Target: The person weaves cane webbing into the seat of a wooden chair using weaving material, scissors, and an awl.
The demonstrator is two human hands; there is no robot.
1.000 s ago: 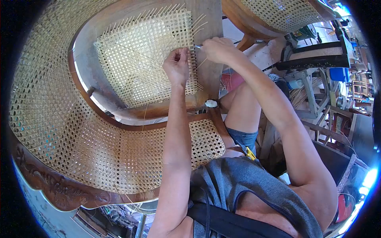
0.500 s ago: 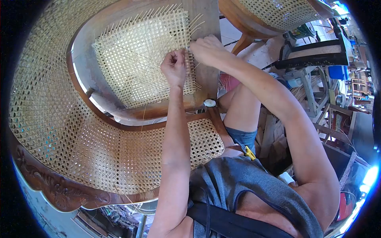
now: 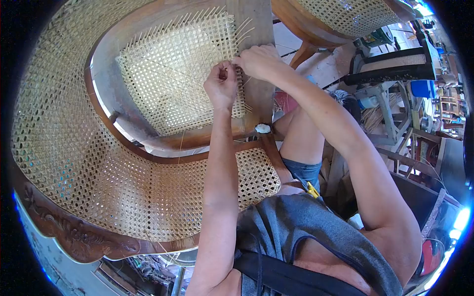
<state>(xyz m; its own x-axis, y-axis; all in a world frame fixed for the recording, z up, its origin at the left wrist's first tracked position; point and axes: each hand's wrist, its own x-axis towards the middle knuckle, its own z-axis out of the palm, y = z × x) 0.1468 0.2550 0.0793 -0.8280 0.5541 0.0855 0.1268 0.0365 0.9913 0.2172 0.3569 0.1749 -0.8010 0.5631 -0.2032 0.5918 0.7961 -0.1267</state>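
Observation:
A partly woven cane panel [image 3: 173, 74] fills a wooden chair frame [image 3: 257, 98], loose strand ends sticking out along its top and right edges. My left hand [image 3: 220, 86] is over the panel's right side, thumb and fingers curled into a pinch. Close against it, my right hand [image 3: 259, 61] is closed at the panel's right edge, knuckles up over the wood. The fingertips of both hands come together at the border of the weave. Whatever thin thing they pinch, perhaps a cane strand, is too small and hidden to make out.
A larger chair part with finished cane [image 3: 123, 192] curves around the left and below, edged by a carved wooden rail [image 3: 74, 234]. Another cane chair [image 3: 340, 17] stands at the top. Right of my leg are a dark-framed seat [image 3: 390, 66] and a wooden stand [image 3: 387, 111].
My left hand has shifted slightly right and turned, bringing its fingertips up to those of my right hand. The right hand stays at the panel's edge. The view has moved a little.

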